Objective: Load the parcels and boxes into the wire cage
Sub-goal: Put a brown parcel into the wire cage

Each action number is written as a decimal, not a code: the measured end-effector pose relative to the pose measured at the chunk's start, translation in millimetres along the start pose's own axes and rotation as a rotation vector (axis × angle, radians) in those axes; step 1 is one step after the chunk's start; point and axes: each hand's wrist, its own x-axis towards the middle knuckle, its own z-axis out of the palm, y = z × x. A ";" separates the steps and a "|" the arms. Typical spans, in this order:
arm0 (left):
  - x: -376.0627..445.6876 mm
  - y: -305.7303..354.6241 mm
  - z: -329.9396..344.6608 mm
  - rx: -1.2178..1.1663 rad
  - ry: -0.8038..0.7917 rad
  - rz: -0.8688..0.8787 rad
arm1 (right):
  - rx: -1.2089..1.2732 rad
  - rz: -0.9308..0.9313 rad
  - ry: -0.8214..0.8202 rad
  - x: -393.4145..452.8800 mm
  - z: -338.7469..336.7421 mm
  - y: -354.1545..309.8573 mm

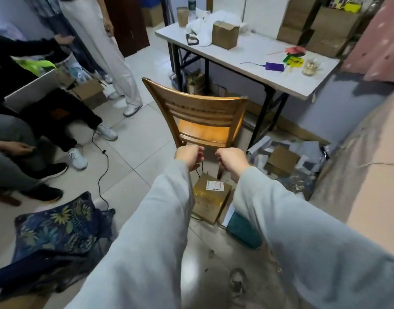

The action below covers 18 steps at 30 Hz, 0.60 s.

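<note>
a flat brown cardboard parcel (210,197) with a white printed shipping label lies on the scuffed pale tiled floor (133,157), below and between the two outstretched arms, its far corner near a rear leg of the chair. a dark teal box-like thing (244,230) sits just beside it on the right, partly hidden by the right sleeve. the left hand (188,156) and the right hand (230,159), both in loose grey fabric sleeves, are held side by side above the parcel with fingers curled in. each grip is clenched; whether anything is held cannot be told. a thin black cable (102,166) trails over the tiles to the left.

just beyond the hands stands a glossy slatted wooden chair (200,121), its back toward the camera. behind it is a white folding desk (258,56) on black metal legs, carrying a small square cardboard box (225,34), crumpled white cloth and a glass jar (311,66). torn cardboard and paper scraps (283,159) litter the floor under the desk. seated and standing people (57,103) fill the left side.
</note>
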 end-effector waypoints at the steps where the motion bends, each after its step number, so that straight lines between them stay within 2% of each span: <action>1: 15.1 -2.3 6.9 0.004 0.000 -0.006 | -0.034 -0.014 -0.001 14.7 -0.5 2.2; 6: 87.8 -27.6 19.0 -0.028 0.003 -0.074 | -0.167 -0.026 0.024 88.9 -0.8 30.0; 12: 209.9 -93.7 17.3 -0.013 0.028 -0.120 | -0.061 0.050 0.208 196.3 24.6 112.8; 18: 359.8 -204.5 28.5 0.059 0.019 -0.105 | 0.114 0.102 0.340 323.2 87.4 223.5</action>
